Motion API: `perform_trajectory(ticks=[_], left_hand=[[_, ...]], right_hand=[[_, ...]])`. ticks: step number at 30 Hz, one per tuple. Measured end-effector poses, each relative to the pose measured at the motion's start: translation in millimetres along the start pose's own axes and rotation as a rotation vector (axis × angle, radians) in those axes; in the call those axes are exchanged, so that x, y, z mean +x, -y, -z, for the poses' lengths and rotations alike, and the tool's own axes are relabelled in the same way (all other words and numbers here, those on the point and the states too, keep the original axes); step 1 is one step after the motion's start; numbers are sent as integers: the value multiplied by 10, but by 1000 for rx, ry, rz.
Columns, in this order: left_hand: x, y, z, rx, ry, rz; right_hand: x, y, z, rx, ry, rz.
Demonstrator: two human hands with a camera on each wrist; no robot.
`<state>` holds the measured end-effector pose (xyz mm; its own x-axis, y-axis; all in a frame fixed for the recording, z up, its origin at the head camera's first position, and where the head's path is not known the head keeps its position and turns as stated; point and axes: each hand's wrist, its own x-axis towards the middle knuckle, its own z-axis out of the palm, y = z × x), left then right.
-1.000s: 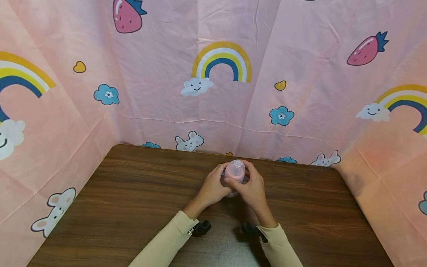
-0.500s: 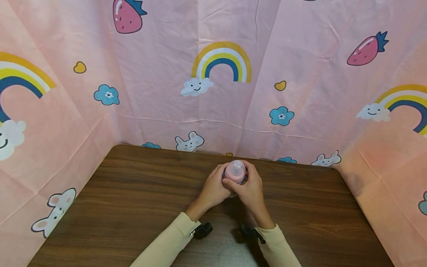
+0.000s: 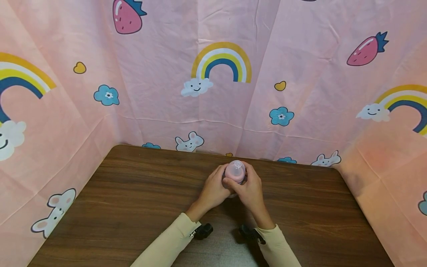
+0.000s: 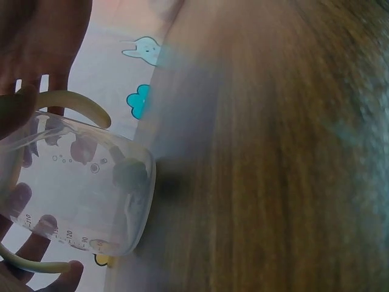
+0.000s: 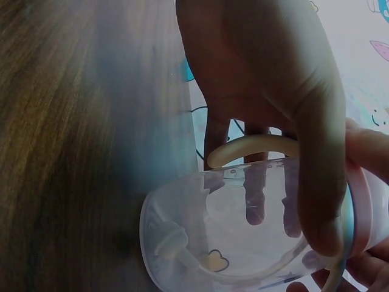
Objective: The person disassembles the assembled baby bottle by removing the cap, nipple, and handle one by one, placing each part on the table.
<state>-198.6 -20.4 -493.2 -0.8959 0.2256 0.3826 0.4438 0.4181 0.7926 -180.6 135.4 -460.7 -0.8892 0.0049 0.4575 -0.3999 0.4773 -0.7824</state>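
Toward the far side of the table stands an upright baby bottle (image 3: 235, 172) with a pink collar and a clear domed cap. Its see-through body (image 5: 225, 219) has printed measuring marks, two curved side handles and a straw inside with a weighted end (image 5: 171, 239). My left hand (image 3: 213, 188) curls round the bottle's left side. The right hand (image 3: 251, 187) grips the other side, its thumb lying across the front just under the collar. In the left wrist view, fingers show through the clear wall. Whether the base touches the table, I cannot tell.
A dark wood-grain table (image 3: 140, 207) spreads around both hands. Close behind its far edge hangs a pink printed cloth (image 3: 156, 92), which also runs along the sides. Black wrist cameras (image 3: 204, 231) are strapped at the cream sleeves (image 3: 166, 243).
Both hands have drawn slightly closer together round the bottle, the right one shifting a little left. In the last half second almost nothing has moved.
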Motion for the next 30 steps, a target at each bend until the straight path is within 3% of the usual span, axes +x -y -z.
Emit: perform_trajectory(ticks=[9, 24, 30], left_hand=[[4, 10, 15, -7, 5, -16], [21, -8, 36, -15, 38, 20], [22, 15, 33, -5, 24, -8]], right_hand=[[11, 4, 23, 17, 16, -17], [23, -17, 50, 45, 49, -30], [32, -15, 54, 50, 63, -41]])
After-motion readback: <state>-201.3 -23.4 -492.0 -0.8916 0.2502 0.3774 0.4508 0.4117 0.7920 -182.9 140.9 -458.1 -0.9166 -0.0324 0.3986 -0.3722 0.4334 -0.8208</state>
